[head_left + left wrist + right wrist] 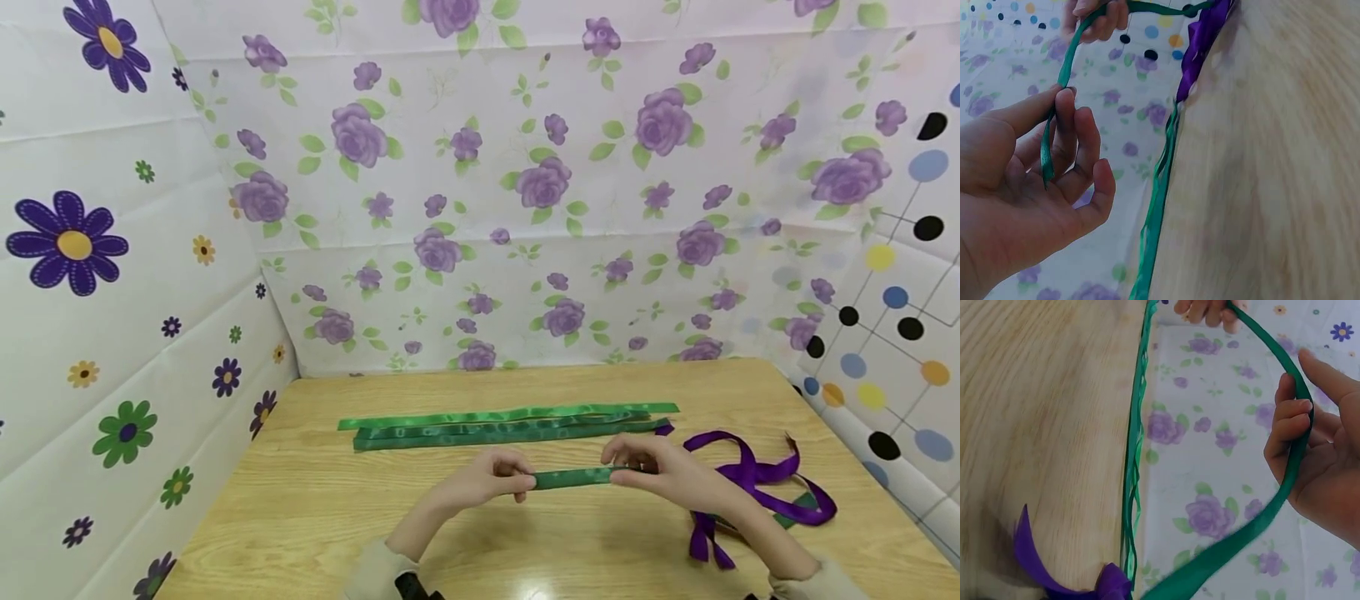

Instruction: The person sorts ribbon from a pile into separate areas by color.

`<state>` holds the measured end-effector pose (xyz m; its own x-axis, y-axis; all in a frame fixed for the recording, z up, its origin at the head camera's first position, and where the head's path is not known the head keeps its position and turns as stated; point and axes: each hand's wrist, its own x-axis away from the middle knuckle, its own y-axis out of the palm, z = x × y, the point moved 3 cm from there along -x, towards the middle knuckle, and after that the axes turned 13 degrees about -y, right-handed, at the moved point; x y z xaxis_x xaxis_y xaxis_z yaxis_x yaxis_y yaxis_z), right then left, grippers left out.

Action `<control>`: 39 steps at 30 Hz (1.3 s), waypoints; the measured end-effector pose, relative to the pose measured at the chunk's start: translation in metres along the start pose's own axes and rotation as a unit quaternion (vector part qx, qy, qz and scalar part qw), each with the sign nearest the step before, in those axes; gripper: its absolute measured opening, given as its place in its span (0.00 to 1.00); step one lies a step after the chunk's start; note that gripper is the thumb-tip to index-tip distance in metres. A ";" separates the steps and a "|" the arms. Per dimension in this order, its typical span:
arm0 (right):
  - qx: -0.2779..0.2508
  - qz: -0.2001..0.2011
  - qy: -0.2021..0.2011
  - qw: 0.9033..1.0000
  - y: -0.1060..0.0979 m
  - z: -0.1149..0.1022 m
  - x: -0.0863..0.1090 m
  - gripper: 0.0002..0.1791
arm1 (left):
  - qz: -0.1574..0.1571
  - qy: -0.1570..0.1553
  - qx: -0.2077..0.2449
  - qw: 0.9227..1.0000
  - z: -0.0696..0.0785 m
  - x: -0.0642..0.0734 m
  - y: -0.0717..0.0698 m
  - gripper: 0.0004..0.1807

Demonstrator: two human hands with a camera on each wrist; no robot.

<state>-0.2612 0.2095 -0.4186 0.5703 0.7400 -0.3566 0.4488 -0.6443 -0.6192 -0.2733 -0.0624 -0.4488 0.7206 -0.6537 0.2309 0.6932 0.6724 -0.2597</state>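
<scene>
A dark green ribbon (573, 477) stretches between the two hands, above the table. The left hand (486, 482) pinches it between thumb and fingertips near one end; in the left wrist view a short tail of the ribbon (1047, 153) hangs in front of the palm. About a hand's width to the right, the right hand (667, 473) has its fingers curled round the same ribbon. In the right wrist view the thumb stands apart from these fingers, and the ribbon (1229, 547) runs on below the hand towards the table.
Behind the hands, dark green ribbons (480, 435) and a brighter green one (442, 419) lie lengthwise across the wooden table (315, 517). Looped purple ribbon (750, 475) lies at the right, with some green among it. Patterned cloths (465, 192) hang around the table.
</scene>
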 end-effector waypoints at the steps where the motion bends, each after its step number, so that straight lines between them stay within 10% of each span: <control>1: -0.007 0.001 0.010 1.000 -0.002 0.002 0.001 0.11 | 0.003 -0.004 -0.002 1.000 -0.001 0.004 -0.005 0.14; 12: -0.022 -0.013 0.021 0.999 -0.009 0.019 0.010 0.12 | 0.060 0.004 -0.078 0.995 -0.015 0.046 -0.063 0.16; 27: -0.007 -0.032 0.036 0.999 -0.009 0.042 0.013 0.10 | 0.159 -0.063 -0.121 0.978 -0.041 0.099 -0.117 0.14; 39: -0.020 -0.062 0.043 0.997 -0.013 0.065 0.021 0.10 | 0.275 -0.128 -0.144 0.942 -0.068 0.116 -0.142 0.09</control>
<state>-0.2998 0.2459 -0.4639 0.5641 0.7967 -0.2170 0.5458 -0.5570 -0.6260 -0.2892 -0.2576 -0.4489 0.9748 -0.1047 0.1968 0.2087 0.7384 -0.6413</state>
